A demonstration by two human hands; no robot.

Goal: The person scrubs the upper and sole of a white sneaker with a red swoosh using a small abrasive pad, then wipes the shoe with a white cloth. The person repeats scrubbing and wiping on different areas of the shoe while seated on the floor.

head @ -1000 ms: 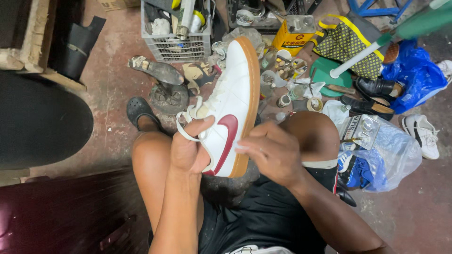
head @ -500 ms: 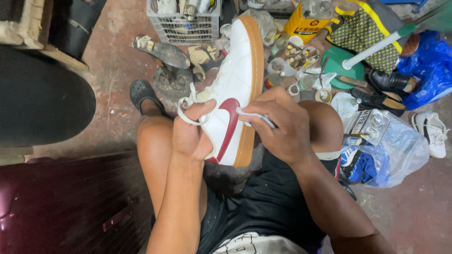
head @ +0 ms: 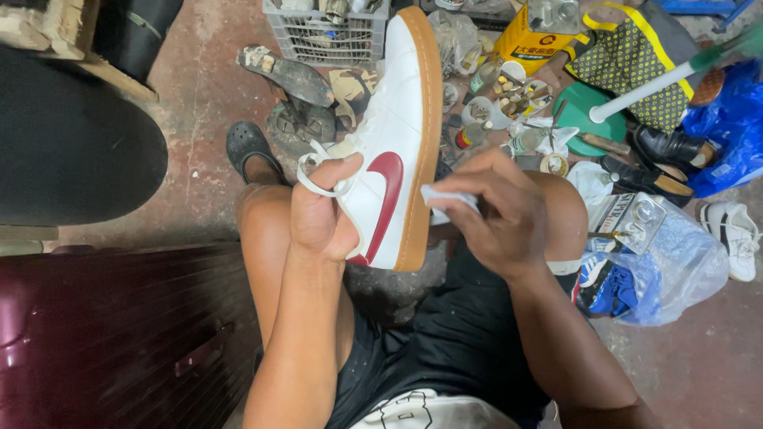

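Sneaker (head: pixel 393 135), white with dark red side mark and tan sole, is held up over the knees, toe pointing away, sole edge facing right. Left hand (head: pixel 322 218) clamps the heel end, thumb through a loop of white lace (head: pixel 314 179); grip closed on the shoe. Right hand (head: pixel 497 214) pinches a small white cloth (head: pixel 445 199), fingers closed on it, now just off the sole edge near the heel, not on the upper.

Change: half a second ago the right hand sat on the side panel by the red mark; a second ago it was lower, near the heel. Now it has pulled right and the cloth looks bunched, touching the sole rim or just clear of it, cannot tell which. Shoe also rides higher in view. Reads as a wiping stroke run off the side panel onto the sole edge; upper looks clean from here.

Around: grey crate (head: pixel 326 36), yellow tin (head: pixel 528 40), black shoes (head: pixel 664 155), blue bag (head: pixel 727 131) on the floor, well apart.
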